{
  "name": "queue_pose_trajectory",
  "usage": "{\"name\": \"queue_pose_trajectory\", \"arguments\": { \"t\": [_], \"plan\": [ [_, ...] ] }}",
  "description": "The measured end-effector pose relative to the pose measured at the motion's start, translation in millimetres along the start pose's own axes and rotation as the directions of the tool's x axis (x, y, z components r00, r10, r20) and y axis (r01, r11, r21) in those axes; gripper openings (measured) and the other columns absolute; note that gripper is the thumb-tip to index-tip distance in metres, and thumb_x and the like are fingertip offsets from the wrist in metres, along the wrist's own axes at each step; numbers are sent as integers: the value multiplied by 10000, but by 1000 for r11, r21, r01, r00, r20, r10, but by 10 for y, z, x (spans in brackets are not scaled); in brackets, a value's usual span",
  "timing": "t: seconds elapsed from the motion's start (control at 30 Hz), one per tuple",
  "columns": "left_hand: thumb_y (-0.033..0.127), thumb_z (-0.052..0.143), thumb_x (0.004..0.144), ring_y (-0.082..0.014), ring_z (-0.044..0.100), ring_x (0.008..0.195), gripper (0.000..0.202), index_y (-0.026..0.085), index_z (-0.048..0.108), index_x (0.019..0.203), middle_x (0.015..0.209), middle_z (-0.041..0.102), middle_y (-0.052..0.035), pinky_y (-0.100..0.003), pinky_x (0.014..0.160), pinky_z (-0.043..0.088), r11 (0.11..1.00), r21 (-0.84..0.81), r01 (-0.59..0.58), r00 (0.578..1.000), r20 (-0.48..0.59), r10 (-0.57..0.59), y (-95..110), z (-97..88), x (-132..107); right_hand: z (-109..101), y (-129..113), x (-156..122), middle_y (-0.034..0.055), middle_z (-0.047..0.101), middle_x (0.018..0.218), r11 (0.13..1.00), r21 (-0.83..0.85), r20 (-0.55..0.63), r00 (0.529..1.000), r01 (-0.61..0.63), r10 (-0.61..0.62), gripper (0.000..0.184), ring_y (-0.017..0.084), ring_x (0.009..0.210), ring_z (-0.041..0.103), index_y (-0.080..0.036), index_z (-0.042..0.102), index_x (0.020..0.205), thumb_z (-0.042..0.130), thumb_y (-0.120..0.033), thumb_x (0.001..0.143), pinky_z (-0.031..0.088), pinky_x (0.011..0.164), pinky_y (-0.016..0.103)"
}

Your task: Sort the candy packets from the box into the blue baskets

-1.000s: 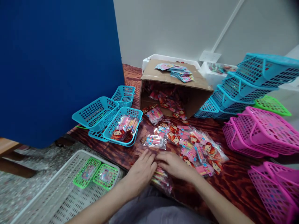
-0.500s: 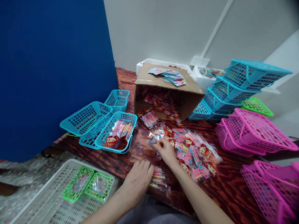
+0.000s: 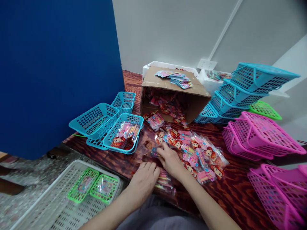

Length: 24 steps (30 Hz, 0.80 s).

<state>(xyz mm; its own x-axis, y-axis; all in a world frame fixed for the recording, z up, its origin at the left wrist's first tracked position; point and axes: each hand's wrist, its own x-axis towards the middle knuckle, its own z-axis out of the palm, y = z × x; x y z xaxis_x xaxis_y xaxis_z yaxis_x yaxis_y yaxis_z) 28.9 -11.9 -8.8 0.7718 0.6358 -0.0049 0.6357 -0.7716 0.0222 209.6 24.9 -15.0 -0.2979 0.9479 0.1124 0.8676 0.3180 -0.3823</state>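
Observation:
My left hand (image 3: 145, 175) is curled over a small stack of clear packets (image 3: 164, 181) with pastel sticks inside, by the table's front edge. Just above it, my right hand (image 3: 169, 159) pinches a clear packet with a red-haired character on it (image 3: 151, 148); the packet is blurred. To the right of that hand spreads a pile of similar packets (image 3: 195, 153). Left of my hands, a blue basket (image 3: 107, 140) holds several packets with the same character and pastel sticks.
An open cardboard box (image 3: 199, 91) on its side spills packets, with flat sachets (image 3: 178, 79) on top. Stacked blue baskets (image 3: 236, 94) and pink baskets (image 3: 261, 134) stand on the right. A white crate (image 3: 59, 183) with two green baskets (image 3: 82, 185) sits lower left, below a blue panel (image 3: 57, 70).
My right hand has drawn the pinched packet slightly down, away from the pile and nearer my left hand. My left hand stays on the stack. The view has shifted slightly.

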Motion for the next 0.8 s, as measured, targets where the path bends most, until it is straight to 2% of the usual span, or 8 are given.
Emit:
{"name": "queue_pose_trajectory", "arguments": {
  "t": [0.1, 0.17, 0.23, 0.3, 0.4, 0.53, 0.67, 0.8],
  "plan": [
    [115, 414, 929, -259, 517, 1013, 220, 164, 536, 1105, 1058, 554, -88, -450, 977, 402, 1000, -10, 2, 1000, -19, -2, 0, 19, -17, -110, -52, -132, 57, 642, 1139, 989, 142, 107, 993, 35, -50, 446, 185, 978, 619, -265, 595, 1260, 486, -67, 875, 444, 838, 277],
    [115, 410, 932, -263, 518, 1033, 235, 160, 535, 1126, 1069, 558, -91, -451, 988, 399, 1000, -17, 2, 1000, -27, -3, 2, 32, -34, -142, -67, -175, 45, 694, 1057, 975, 221, 143, 990, -25, -7, 666, 195, 948, 642, -276, 388, 1484, 515, -87, 858, 451, 826, 288],
    [112, 409, 935, -260, 528, 1027, 259, 154, 534, 1158, 1084, 567, -97, -443, 980, 410, 1000, -29, -5, 1000, -23, 5, 5, 38, -50, -151, -57, -195, 23, 723, 950, 954, 278, 179, 982, -111, 62, 767, 200, 877, 660, -257, 255, 1551, 545, -127, 853, 455, 775, 285],
    [110, 411, 937, -252, 540, 1026, 282, 150, 532, 1189, 1103, 580, -103, -438, 986, 415, 999, -50, -4, 1000, -16, 4, 3, 39, -59, -148, -30, -209, 13, 734, 905, 940, 298, 213, 972, -166, 104, 641, 198, 846, 668, -256, 422, 1472, 561, -157, 854, 452, 749, 275],
    [129, 434, 942, -262, 503, 1190, 287, 152, 537, 1209, 1265, 560, -131, -452, 1072, 365, 997, -82, -10, 998, -58, 6, -21, 44, -53, -142, -4, -255, 33, 746, 970, 954, 253, 234, 967, -163, 103, 317, 205, 904, 674, -254, 689, 1138, 542, -162, 872, 451, 777, 275],
    [178, 510, 919, -334, 232, 1454, 171, 134, 586, 1065, 1515, 365, -187, -519, 1197, 174, 992, -56, -116, 982, -155, 106, -79, 43, -35, -134, -53, -364, 50, 735, 1055, 972, 219, 232, 972, -86, 34, 311, 205, 998, 660, -250, 694, 1081, 473, -118, 906, 444, 843, 279],
    [129, 483, 890, -282, 434, 1322, 366, 160, 528, 1253, 1351, 521, -149, -464, 1168, 267, 985, -112, -135, 990, -63, 128, -96, 12, -53, -113, -109, -476, 58, 713, 980, 984, 147, 228, 971, -104, 69, 280, 202, 954, 639, -210, 681, 986, 460, -67, 891, 433, 827, 277],
    [51, 434, 826, -268, 504, 1224, 766, 211, 202, 1538, 1299, 547, -117, -465, 1099, 360, 985, -137, -104, 994, 7, 106, -74, 63, -85, -104, -71, -572, 35, 686, 921, 963, 222, 218, 971, -151, 102, 189, 174, 899, 609, -197, 654, 884, 497, -96, 910, 426, 797, 255]
  ]
}}
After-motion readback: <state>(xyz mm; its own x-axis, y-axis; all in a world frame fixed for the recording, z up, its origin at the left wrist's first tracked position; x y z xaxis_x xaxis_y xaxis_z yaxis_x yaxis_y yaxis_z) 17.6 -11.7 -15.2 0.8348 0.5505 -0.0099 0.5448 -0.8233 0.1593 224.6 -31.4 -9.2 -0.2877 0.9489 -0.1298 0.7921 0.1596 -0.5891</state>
